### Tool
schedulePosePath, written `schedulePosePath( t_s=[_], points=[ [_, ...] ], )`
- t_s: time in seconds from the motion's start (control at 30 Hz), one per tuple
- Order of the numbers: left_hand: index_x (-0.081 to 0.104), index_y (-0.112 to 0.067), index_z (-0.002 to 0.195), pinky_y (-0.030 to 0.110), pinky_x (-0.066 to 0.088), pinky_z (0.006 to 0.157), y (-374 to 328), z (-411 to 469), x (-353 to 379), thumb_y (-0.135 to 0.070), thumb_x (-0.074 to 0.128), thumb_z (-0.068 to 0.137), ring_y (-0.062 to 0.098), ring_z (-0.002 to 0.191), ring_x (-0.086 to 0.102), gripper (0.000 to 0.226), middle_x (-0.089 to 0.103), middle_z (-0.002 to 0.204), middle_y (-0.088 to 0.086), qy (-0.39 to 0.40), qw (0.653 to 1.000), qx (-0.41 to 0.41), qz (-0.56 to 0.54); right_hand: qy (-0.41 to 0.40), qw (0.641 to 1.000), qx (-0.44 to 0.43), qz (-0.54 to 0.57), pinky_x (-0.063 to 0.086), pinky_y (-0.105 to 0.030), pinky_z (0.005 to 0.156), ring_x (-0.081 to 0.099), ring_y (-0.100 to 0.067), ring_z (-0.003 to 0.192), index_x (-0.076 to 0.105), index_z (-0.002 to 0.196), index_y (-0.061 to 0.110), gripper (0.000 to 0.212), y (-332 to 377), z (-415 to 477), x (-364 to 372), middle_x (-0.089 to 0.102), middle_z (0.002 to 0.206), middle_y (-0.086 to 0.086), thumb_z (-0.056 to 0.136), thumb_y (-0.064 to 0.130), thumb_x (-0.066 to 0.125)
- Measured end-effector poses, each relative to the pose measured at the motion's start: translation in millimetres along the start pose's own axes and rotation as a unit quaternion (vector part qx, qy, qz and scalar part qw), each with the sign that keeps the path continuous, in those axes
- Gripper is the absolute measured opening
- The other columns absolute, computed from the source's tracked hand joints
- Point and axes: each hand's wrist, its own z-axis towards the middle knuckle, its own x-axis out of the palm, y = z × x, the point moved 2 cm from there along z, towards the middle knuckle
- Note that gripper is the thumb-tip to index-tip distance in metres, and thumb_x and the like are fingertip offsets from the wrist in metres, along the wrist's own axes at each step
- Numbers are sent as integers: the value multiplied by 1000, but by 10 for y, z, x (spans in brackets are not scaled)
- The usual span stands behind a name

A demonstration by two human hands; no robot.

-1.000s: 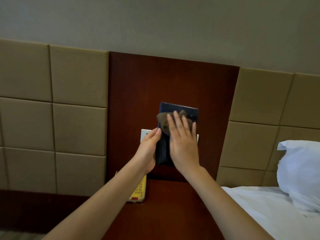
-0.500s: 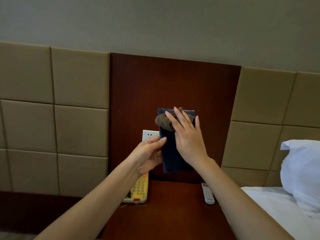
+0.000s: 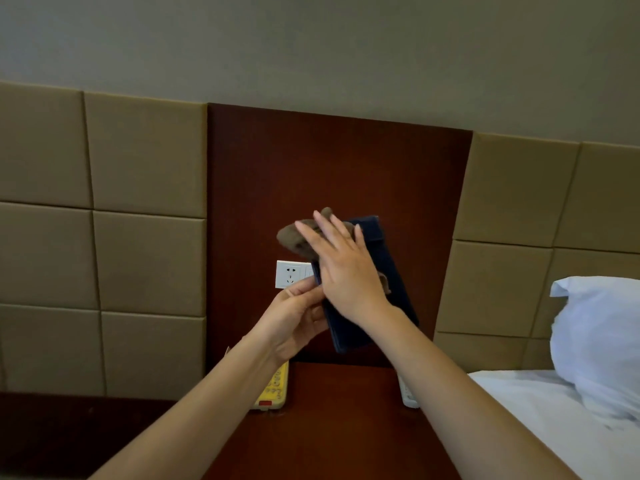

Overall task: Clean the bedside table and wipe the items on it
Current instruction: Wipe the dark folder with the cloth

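Note:
A dark blue folder (image 3: 391,289) is held up in front of the red-brown wall panel, tilted with its top to the left. My left hand (image 3: 294,317) pinches its lower left edge. My right hand (image 3: 343,268) lies flat with straight fingers on a brown cloth (image 3: 294,237), pressing it against the folder's upper left part. Below them is the bedside table (image 3: 332,427). A yellow telephone (image 3: 273,389) and a white remote (image 3: 408,396) lie at its back, each partly hidden by my arms.
A white wall socket (image 3: 291,273) sits on the wood panel (image 3: 339,168) just left of the folder. Padded beige wall squares flank the panel. A bed with white sheet (image 3: 540,417) and pillow (image 3: 599,337) borders the table on the right.
The folder has tilted and shifted right while my right hand slid the cloth up and leftward over its top corner. My left hand stays on the lower left edge.

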Motion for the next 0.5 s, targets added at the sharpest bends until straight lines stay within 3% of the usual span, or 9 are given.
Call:
schedulePosePath(
  t_s=[0.13,0.2,0.3,0.4,0.5],
  points=[
    [63,-8,118,34,59,78,-20,-33,-83,-7,48,93,23,98,69,29,68,115,12,-6,1000,3,3,-23,978,200,46,1,-45,119,8,-17,148,24,150,31,57,-572,-17,-129,18,159,2,100,6,33],
    [63,-8,118,34,58,79,-48,-12,-68,-7,48,95,23,99,68,28,69,114,11,-3,1000,-2,20,-26,970,238,50,0,-44,119,5,-18,148,19,151,30,56,-625,-63,-114,16,160,1,101,8,32],
    [63,-8,113,29,58,71,-82,58,21,-5,45,96,16,81,69,25,72,94,7,-3,1000,-1,27,-50,993,103,11,-3,-43,118,4,-21,148,21,151,28,60,-223,-37,-8,15,160,-1,97,4,34],
    [61,-5,114,27,58,62,-103,63,55,2,37,97,16,72,70,30,71,86,9,-8,1000,12,18,-4,999,-54,-8,-5,-42,117,7,-23,148,32,148,28,60,98,8,75,19,159,-3,93,3,39],
    [57,-2,123,30,59,71,-111,7,17,-5,43,97,17,82,69,30,67,102,11,-1,1000,14,-7,0,999,-39,-22,-3,-41,118,10,-20,148,32,147,29,59,-115,125,-51,22,158,0,95,1,37]
  ],
)
